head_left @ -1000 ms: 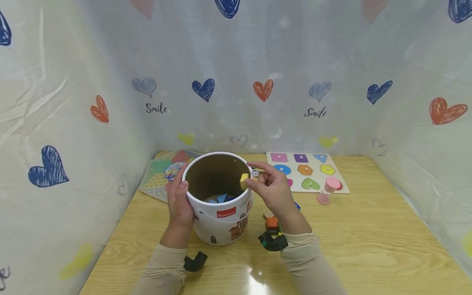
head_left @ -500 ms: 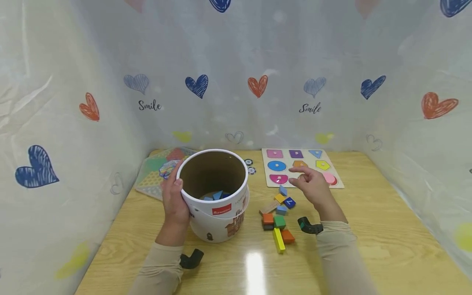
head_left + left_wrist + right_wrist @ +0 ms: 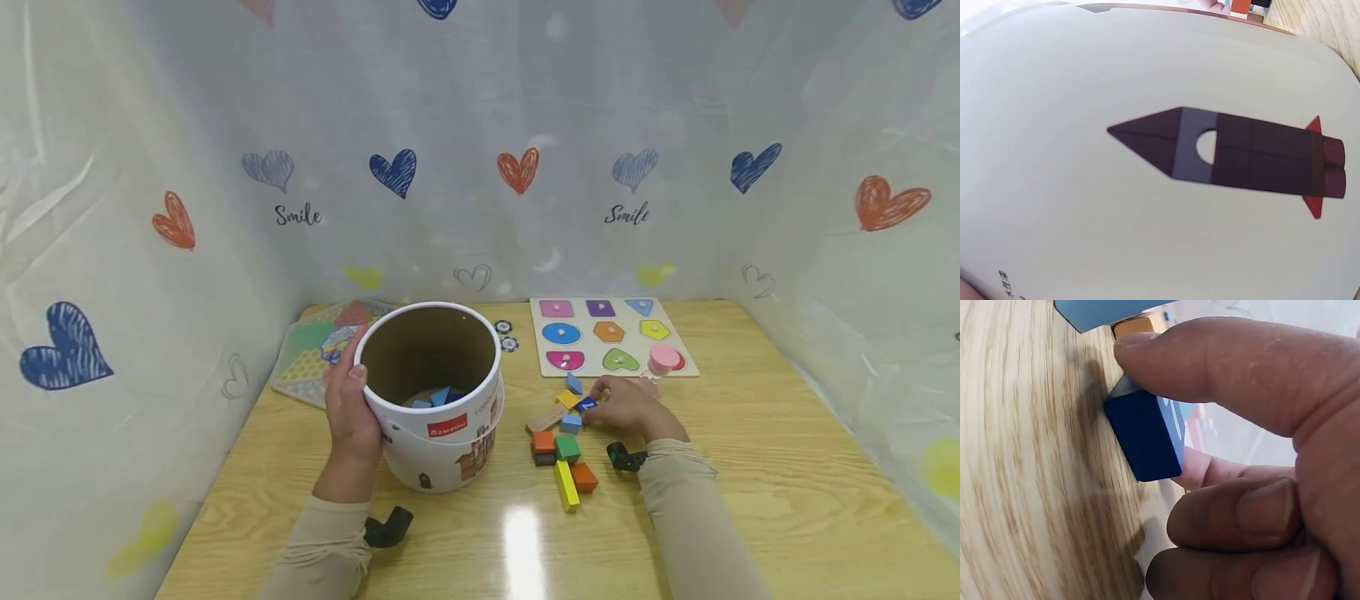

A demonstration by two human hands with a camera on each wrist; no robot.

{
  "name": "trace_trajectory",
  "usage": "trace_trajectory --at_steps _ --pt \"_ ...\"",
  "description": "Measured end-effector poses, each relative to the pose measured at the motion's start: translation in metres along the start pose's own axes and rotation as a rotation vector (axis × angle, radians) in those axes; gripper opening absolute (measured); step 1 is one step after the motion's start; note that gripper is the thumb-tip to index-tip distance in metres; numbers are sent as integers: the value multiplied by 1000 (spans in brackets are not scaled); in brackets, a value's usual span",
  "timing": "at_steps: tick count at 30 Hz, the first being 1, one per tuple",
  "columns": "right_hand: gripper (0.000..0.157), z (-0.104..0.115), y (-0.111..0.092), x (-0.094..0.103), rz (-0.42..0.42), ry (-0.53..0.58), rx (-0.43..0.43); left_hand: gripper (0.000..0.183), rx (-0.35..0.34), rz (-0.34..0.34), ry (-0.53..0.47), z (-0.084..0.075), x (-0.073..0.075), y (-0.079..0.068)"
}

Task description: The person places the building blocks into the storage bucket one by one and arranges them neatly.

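Note:
A white bucket with printed pictures stands tilted slightly towards me, several blue blocks lying inside it. My left hand holds its left side, thumb at the rim; the left wrist view is filled by the bucket's printed wall. To the right of the bucket, my right hand pinches a dark blue block with a white mark between thumb and index finger, low over the table. Around it lie a light blue block, a yellow-orange block and a wooden plank.
Nearer me lie a green block, orange blocks and a yellow bar. A shape puzzle board is at the back, a pink hourglass-like object beside it. Patterned boards lie behind the bucket.
My right hand has left the bucket's rim, where it held a yellow block, and come down to the right onto the dark blue block. The left hand stays on the bucket.

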State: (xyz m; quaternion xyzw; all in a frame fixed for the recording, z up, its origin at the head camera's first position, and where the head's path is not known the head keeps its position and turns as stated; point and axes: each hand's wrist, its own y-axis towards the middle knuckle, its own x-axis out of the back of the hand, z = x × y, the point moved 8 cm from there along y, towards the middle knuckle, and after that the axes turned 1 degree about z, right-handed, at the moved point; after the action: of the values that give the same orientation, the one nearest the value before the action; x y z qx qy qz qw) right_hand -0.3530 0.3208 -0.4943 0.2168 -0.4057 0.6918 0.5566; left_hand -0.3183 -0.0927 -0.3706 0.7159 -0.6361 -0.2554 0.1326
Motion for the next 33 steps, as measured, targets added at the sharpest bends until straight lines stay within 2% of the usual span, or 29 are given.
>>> trace_trajectory --at_steps 6,14,18,20,23,28,31,33 --pt "38 -2 1 -3 -7 7 -14 52 10 30 -31 2 -3 0" --pt "36 0 7 -4 -32 29 16 51 22 9 -19 3 2 0" --pt "35 9 9 1 -69 56 38 51 33 -5 -6 4 5 -2" --pt "34 19 7 5 -86 84 62 51 47 -2 -1 6 4 -4" --pt "34 43 -1 15 -131 117 148 51 56 0 14 7 4 -6" --pt "40 89 -25 38 -297 161 269 50 36 -11 51 2 3 -4" --pt "42 113 -43 48 -401 253 335 50 26 2 44 0 1 -2" --pt "40 127 -54 51 -443 375 403 51 24 12 31 0 -1 -1"
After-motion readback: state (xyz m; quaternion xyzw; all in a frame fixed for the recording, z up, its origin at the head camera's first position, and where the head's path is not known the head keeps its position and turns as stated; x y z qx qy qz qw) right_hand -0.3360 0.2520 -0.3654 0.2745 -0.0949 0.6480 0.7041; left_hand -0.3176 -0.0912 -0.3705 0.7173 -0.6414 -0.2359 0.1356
